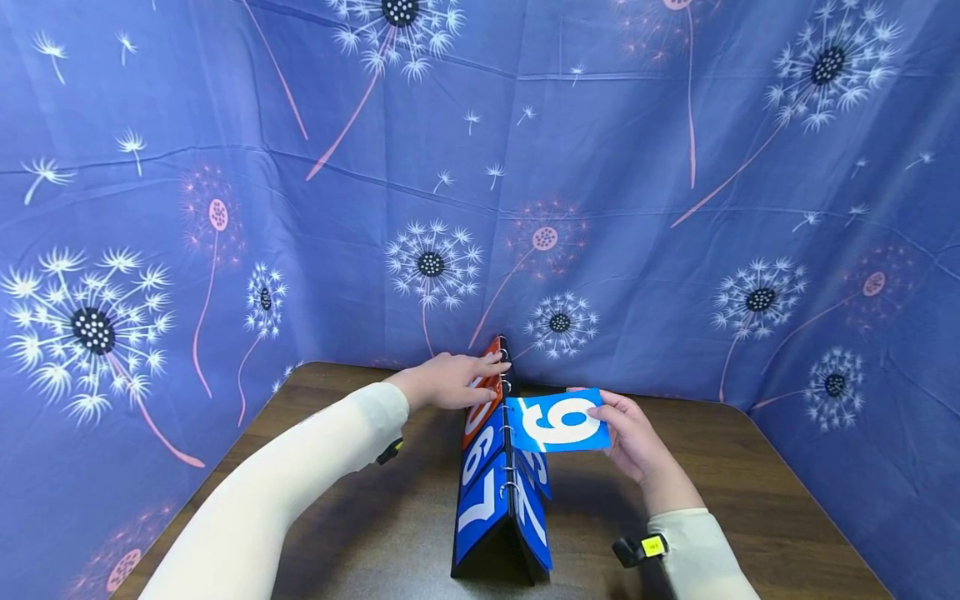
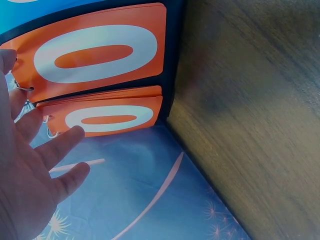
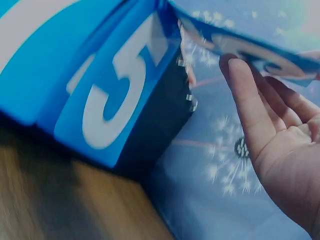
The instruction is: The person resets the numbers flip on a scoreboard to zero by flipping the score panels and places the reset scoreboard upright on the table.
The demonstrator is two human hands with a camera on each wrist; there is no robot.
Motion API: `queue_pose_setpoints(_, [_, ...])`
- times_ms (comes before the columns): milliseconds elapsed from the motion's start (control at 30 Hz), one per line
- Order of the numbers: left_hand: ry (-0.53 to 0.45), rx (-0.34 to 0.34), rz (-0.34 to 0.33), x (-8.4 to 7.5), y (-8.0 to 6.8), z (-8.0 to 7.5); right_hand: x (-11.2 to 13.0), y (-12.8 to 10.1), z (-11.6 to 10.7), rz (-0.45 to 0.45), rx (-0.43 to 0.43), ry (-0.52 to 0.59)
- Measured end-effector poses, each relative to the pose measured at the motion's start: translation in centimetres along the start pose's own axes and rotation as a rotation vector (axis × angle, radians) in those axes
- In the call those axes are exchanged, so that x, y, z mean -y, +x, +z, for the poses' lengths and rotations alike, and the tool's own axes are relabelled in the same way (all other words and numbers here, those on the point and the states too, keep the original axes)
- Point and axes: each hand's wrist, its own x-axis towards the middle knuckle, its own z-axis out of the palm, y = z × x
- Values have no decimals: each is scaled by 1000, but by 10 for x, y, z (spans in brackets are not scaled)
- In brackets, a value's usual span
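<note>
A tent-shaped flip scoreboard (image 1: 486, 475) with ring-bound number cards stands on a brown wooden desk (image 1: 360, 508), midway between its left and right edges, its far end near the desk's back edge. The right hand (image 1: 633, 437), on the side toward the desk's right edge, pinches a blue card (image 1: 558, 422) with a white digit between thumb and fingers, holding it out roughly level from the top ridge. Below it hangs a blue card marked 5 (image 3: 120, 90). The left hand (image 1: 453, 380), fingers spread and uncurled, is at the far end over orange cards marked 0 (image 2: 97, 52); whether its fingertips press them is hard to tell. Both sloping sides show a 7 nearest the front. Behind hangs blue dandelion-patterned cloth (image 1: 480, 175).
</note>
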Motion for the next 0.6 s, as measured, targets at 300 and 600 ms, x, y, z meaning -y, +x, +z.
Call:
queue_pose_setpoints(300, [20,2,-15,1,1,1,8,5,28,-216,149,188])
queue_pose_setpoints(600, [39,7,-25,0,2,1,10,22,67,-218,-128,-224])
